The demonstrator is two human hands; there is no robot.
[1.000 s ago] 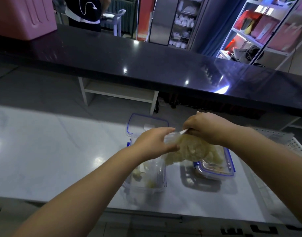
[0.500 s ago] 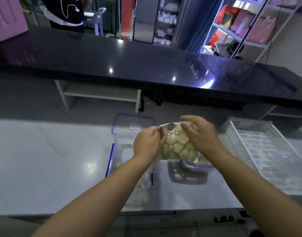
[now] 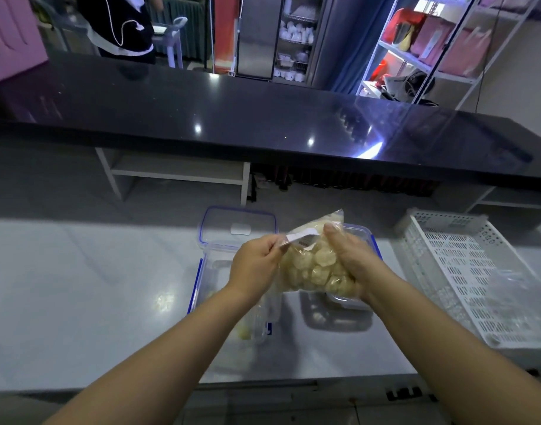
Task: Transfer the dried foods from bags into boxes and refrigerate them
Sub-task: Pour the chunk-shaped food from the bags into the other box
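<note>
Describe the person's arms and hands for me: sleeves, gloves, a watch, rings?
The left hand and right hand are bare, no gloves. The left forearm and right forearm are uncovered to the frame's edge, with no sleeve in view. No watch, bracelet or ring shows on either wrist or on the fingers visible.

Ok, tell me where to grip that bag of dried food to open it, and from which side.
Probably the flat top strip of the bag, above the bulge: it is thin enough to pinch. The left hand pinches its left end; the right hand, curled round the lumpy body, could come in from the right.
</note>
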